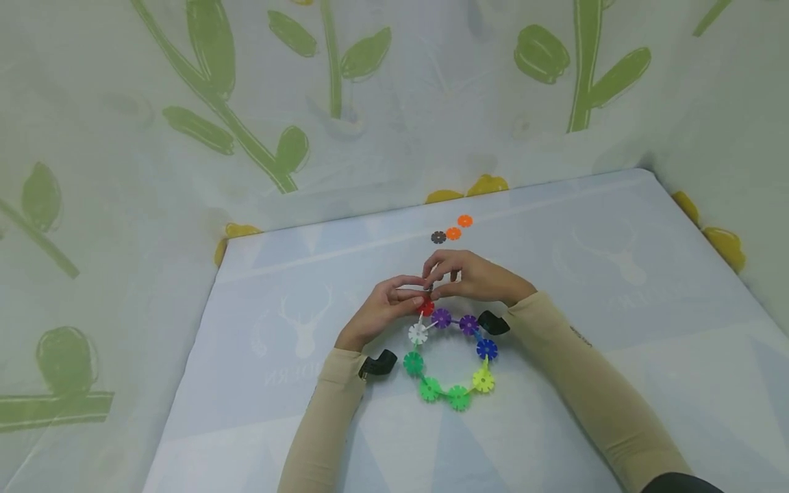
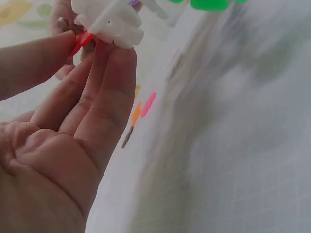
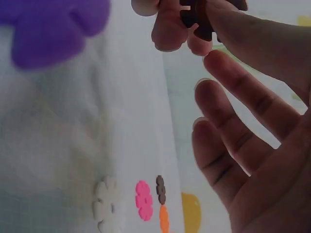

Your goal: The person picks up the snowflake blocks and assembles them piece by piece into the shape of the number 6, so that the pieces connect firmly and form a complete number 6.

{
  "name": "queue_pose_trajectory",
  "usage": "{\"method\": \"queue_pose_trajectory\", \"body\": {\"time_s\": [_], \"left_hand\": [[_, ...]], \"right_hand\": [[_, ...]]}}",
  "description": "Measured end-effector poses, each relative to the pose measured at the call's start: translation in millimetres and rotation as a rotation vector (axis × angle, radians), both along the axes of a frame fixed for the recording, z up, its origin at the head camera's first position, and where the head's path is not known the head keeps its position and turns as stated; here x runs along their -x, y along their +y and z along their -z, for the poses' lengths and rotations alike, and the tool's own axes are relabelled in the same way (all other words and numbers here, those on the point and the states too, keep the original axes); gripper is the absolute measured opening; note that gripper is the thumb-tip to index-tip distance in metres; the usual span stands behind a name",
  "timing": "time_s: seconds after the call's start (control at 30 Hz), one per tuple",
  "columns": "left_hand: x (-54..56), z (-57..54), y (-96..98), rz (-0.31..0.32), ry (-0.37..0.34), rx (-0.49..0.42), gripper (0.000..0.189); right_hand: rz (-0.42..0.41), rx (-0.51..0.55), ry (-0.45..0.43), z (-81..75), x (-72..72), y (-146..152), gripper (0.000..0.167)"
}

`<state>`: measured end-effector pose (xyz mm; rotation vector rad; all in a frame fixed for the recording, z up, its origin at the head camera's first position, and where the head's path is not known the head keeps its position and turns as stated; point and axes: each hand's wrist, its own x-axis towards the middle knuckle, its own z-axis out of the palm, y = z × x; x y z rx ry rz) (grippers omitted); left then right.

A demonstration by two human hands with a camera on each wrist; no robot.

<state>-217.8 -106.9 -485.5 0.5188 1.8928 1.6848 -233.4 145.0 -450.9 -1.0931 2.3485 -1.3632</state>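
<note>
Toothed plastic flower discs are slotted together into a coloured ring, its purple disc, white disc, green disc and yellow disc among them. At the ring's far side my left hand pinches a red disc between thumb and fingers. That red disc sits against the white one in the left wrist view. Close by, my right hand pinches a dark brown disc at the red one, its other fingers spread loosely. Fingers hide much of where brown and red meet.
Loose discs lie beyond the hands near the table's back: a dark disc and an orange disc among them. A pink disc and a white disc show in the right wrist view. Leaf-printed curtain borders the table.
</note>
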Motion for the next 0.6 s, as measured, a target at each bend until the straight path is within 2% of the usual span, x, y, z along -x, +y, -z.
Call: {"method": "queue_pose_trajectory", "body": {"time_s": [0.2,0.43,0.6], "left_hand": [[-0.4,0.3,1.0,-0.004,0.029,0.030,0.029],[-1.1,0.1,2.8,0.034,0.197,0.116,0.022],[-3.7,-3.8,5.0,0.054,0.232,0.124,0.021]], "right_hand": [[-0.024,0.056,-0.020,2.2,1.8,-0.7,0.010],[-0.007,0.060,-0.042,5.0,5.0,3.1,0.012],[0.008,0.072,-0.054,7.2,7.8,5.6,0.013]]}}
